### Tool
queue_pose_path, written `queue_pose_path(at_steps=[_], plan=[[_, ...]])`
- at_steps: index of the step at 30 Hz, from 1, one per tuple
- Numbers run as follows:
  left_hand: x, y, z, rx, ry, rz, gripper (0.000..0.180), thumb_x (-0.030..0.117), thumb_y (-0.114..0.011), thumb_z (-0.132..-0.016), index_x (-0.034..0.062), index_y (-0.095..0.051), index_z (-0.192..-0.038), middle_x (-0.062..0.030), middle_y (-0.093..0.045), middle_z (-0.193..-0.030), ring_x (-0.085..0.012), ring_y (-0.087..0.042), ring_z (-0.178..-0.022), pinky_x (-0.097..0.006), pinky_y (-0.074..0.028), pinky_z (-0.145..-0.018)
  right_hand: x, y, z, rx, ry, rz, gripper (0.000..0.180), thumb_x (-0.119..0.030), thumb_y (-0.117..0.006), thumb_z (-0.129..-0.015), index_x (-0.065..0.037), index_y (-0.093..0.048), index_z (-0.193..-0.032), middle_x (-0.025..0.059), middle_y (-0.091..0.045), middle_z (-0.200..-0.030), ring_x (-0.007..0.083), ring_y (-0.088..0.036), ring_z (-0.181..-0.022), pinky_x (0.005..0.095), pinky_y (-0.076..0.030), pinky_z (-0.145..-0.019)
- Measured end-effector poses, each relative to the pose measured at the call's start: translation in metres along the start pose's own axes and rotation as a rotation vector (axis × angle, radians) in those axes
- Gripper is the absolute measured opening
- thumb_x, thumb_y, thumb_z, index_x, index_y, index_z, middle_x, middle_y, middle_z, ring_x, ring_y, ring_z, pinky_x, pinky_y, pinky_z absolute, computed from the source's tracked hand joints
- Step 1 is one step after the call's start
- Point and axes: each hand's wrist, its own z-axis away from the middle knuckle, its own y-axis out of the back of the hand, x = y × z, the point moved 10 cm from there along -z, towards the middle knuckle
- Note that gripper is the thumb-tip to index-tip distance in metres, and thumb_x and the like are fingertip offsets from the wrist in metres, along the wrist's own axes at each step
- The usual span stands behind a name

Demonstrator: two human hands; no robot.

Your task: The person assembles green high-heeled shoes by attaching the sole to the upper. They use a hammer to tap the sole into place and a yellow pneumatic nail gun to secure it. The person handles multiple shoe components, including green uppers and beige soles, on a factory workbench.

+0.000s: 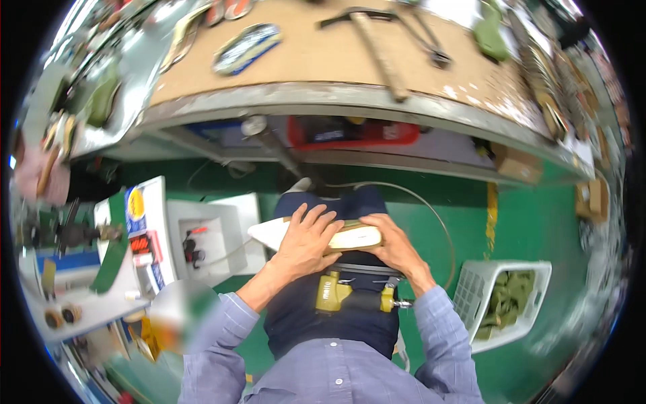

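Observation:
Across my lap lies a shoe form [355, 237], white on its upturned bottom with olive material along its edges and a pointed white end to the left. My left hand [308, 237] rests over its middle, fingers laid across it and thumb along the near side. The rounded right end sits in my right hand [396, 248], with the fingers along the far edge and the thumb below. Just nearer to me, an olive-yellow and black hand tool [334, 294] lies on my dark trousers, close to both wrists but touched by neither hand.
Ahead stands a bench [316, 91] with a hammer [378, 57], pincers [431, 47] and a shoe-shaped piece [247, 48]. A red tray [296, 131] sits beneath it. At right is a white basket [468, 303] of olive pieces; at left, a white box [232, 215]. A cable [441, 222] curves across the floor.

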Motion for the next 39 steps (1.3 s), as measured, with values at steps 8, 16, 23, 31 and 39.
queue_pose_path(at_steps=[8,16,23,31,39], plan=[[-0.024,0.003,0.037,0.179,0.111,0.052,0.066,0.046,-0.083,-0.074,0.0148,-0.062,-0.128,-0.0095,-0.059,-0.135,-0.0299,-0.054,-0.124,-0.051,-0.04,-0.105,-0.049,-0.029,-0.017,-0.04,0.224,0.666,0.079,-0.031,-0.094,-0.065,-0.008,-0.059,-0.132,0.0137,-0.06,-0.119,0.0365,-0.055,-0.11,0.0472,-0.046,-0.093],[-0.032,-0.006,0.044,0.228,0.103,0.159,0.054,0.046,-0.082,-0.078,0.0137,-0.068,-0.12,-0.0128,-0.058,-0.139,-0.032,-0.053,-0.132,-0.054,-0.036,-0.115,-0.005,-0.054,-0.019,-0.113,0.304,0.531,0.086,-0.024,-0.094,-0.067,-0.006,-0.05,-0.139,0.0197,-0.056,-0.123,0.0405,-0.054,-0.11,0.0497,-0.047,-0.094],[-0.046,0.012,0.077,0.296,0.147,0.155,0.067,0.048,-0.081,-0.079,0.0233,-0.063,-0.139,-0.017,-0.046,-0.153,-0.0393,-0.044,-0.139,-0.061,-0.031,-0.117,0.003,-0.056,-0.015,-0.152,0.28,0.524,0.091,-0.017,-0.093,-0.069,-0.005,-0.043,-0.144,0.0229,-0.053,-0.13,0.0435,-0.054,-0.114,0.0504,-0.048,-0.098],[-0.048,0.011,0.062,0.176,0.15,0.299,0.067,0.039,-0.086,-0.073,0.0141,-0.063,-0.131,-0.0176,-0.048,-0.152,-0.0403,-0.047,-0.136,-0.053,-0.037,-0.112,0.006,-0.036,-0.011,-0.155,0.163,0.353,0.069,-0.013,-0.087,-0.078,-0.002,-0.055,-0.137,0.0214,-0.058,-0.137,0.041,-0.056,-0.127,0.0467,-0.046,-0.108],[-0.066,0.021,0.077,0.207,0.169,0.464,0.094,0.02,-0.092,-0.066,0.0071,-0.044,-0.146,-0.0159,-0.049,-0.153,-0.037,-0.046,-0.143,-0.056,-0.031,-0.122,0.001,0.025,-0.018,-0.123,-0.06,-0.293,0.103,-0.036,-0.087,-0.08,-0.006,-0.03,-0.161,0.0208,-0.047,-0.155,0.0367,-0.045,-0.144,0.0471,-0.035,-0.122]])
